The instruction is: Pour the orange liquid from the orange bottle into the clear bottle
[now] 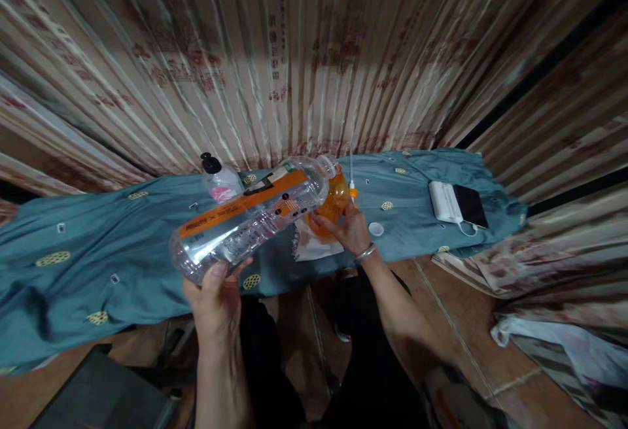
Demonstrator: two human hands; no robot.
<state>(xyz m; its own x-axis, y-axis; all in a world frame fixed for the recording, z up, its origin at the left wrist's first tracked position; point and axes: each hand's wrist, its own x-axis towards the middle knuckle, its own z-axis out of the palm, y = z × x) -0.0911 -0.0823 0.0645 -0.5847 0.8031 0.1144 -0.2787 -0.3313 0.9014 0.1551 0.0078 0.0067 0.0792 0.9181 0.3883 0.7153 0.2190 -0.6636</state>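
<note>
My left hand [218,291] grips the base end of a large clear plastic bottle [255,210] with an orange label. That bottle is tilted, its uncapped neck pointing right and up over the mouth of a smaller orange bottle [333,200]. Around the orange bottle's side, my right hand [350,226] is closed, a bracelet on its wrist. Whether the two mouths touch, I cannot tell. Beneath the orange bottle lies a white cloth [316,250]. A spray or pump head with an orange collar and thin tube [352,187] is just behind my right hand. A round white cap [375,229] lies to the right.
A pump bottle with a black top [220,180] stands at the back left. On the right, a white power bank [445,202] with a cable lies beside a dark phone [471,206]. Patterned curtains [304,56] hang behind the teal cloth-covered table [147,259].
</note>
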